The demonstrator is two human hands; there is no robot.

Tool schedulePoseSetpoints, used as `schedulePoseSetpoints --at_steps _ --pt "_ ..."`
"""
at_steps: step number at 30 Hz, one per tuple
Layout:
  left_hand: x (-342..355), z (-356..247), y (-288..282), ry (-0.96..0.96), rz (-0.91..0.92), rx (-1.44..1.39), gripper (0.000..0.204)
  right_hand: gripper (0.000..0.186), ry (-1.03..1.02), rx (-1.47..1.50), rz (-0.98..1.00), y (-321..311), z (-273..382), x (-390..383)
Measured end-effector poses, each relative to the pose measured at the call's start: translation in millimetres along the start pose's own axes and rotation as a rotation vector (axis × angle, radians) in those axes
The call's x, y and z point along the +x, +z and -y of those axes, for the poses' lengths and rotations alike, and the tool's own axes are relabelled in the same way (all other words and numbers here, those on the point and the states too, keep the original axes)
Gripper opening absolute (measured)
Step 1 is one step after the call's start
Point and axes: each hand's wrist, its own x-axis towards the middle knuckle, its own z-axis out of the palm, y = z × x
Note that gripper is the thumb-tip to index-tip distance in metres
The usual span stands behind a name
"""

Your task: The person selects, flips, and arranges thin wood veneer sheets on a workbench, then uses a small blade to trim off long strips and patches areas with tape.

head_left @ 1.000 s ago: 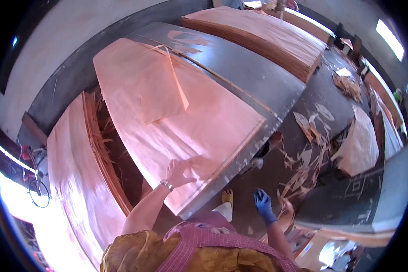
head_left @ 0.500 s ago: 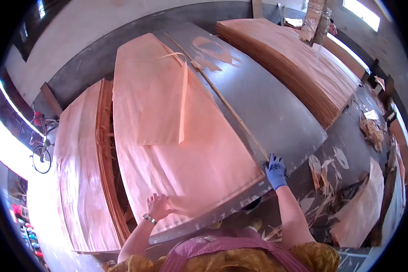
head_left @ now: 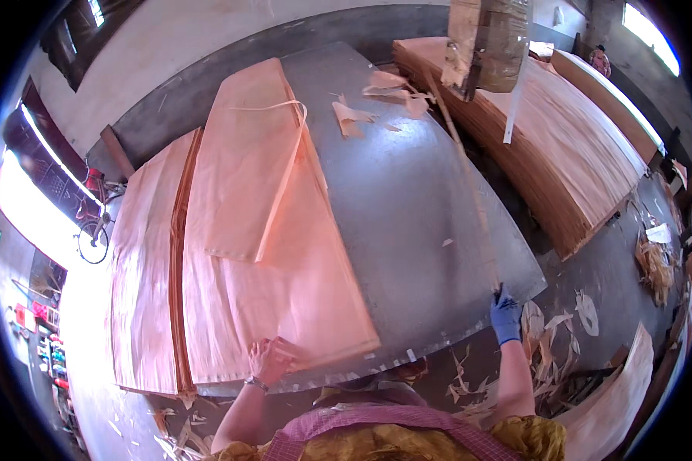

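Note:
My bare left hand [head_left: 266, 358], fingers apart, rests on the near edge of a large pale pink veneer sheet [head_left: 269, 307] lying on a grey metal table [head_left: 392, 253]. A smaller folded piece [head_left: 242, 215] with a curling strip lies on that sheet. My blue-gloved right hand [head_left: 504, 315] is closed on the near end of a long thin wooden stick [head_left: 469, 192] at the table's right side; the stick's middle is smeared by motion. Torn veneer scraps [head_left: 350, 115] lie at the table's far part.
Veneer stacks [head_left: 142, 269] stand at left and at right [head_left: 561, 146]. A wrapped post [head_left: 496, 54] rises behind the table. Scraps [head_left: 546, 330] litter the right side. A bicycle [head_left: 92, 238] stands at far left, and a person [head_left: 600, 61] is at back right.
My right hand has come from beside my body to the stick and moved it rightward, away from the sheet. The sheet sits further left against the left stack. The view has turned.

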Motion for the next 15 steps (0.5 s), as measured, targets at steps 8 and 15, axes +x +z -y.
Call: schedulePoseSetpoints --at_steps 8,15 --pt "16 -8 13 -0.11 0.126 -0.063 0.061 0.044 -0.12 0.393 -0.115 -7 -22 -6" --pt "20 5 8 -0.136 0.209 -0.078 0.054 0.037 -0.192 0.532 0.159 -6 107 -83"
